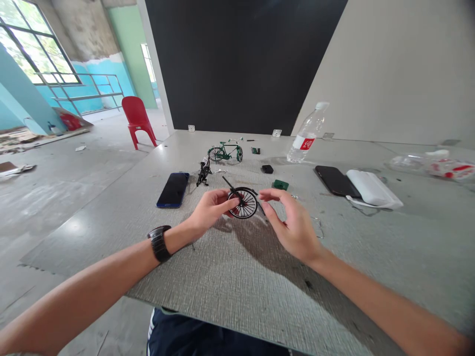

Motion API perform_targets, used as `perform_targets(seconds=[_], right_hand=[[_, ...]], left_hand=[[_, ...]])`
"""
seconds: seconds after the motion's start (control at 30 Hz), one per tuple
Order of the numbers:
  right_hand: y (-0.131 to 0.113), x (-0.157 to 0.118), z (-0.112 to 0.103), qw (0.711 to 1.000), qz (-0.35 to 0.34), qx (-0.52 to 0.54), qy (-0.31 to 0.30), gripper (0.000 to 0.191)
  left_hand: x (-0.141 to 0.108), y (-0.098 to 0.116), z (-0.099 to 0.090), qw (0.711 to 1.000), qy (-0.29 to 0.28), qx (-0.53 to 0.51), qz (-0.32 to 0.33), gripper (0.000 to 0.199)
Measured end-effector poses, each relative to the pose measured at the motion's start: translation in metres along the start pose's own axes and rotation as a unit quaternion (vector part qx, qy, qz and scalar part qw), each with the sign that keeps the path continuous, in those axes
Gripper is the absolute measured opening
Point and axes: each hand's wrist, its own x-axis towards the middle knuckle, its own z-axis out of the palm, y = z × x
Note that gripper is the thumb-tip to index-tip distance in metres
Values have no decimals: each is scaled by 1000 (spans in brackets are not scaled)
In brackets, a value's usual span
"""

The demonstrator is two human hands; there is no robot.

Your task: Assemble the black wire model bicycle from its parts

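Note:
A small black model wheel with thin spokes and a dark curved guard is held above the table. My left hand pinches it at the hub, its thumb over the spokes. A dark rod sticks up from the wheel's left side. At the wheel's right edge is my right hand, thumb and fingers curved toward a thin dark part there; whether they grip it is hard to see. Behind stand a green model bicycle and a black model part. A green piece lies just beyond my right hand.
On the grey table, a blue-edged phone lies left. To the right are a black phone, a white case, an upright bottle and a lying bottle. A small black piece sits mid-table.

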Motion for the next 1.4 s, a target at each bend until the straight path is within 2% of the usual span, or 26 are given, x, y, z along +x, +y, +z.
perform_targets(seconds=[0.37,0.67,1.13,1.23,1.4], right_hand=[[-2,2,-3,1000,-30,-2,0,14],[-2,3,-4,999,-48,1,-14,11],[-2,3,-3,999,-13,4,-35,14],[-2,5,-5,999,-9,-5,-38,15],[11,14,-19,995,-21,-87,-49,19]], left_hand=[[-2,5,2,999,-38,33,-9,31],[-2,3,4,999,-42,7,-23,32],[-3,1,2,997,-64,-21,-30,34],[-3,1,2,999,-31,-17,-28,35],[0,3,2,997,76,-9,-12,36]])
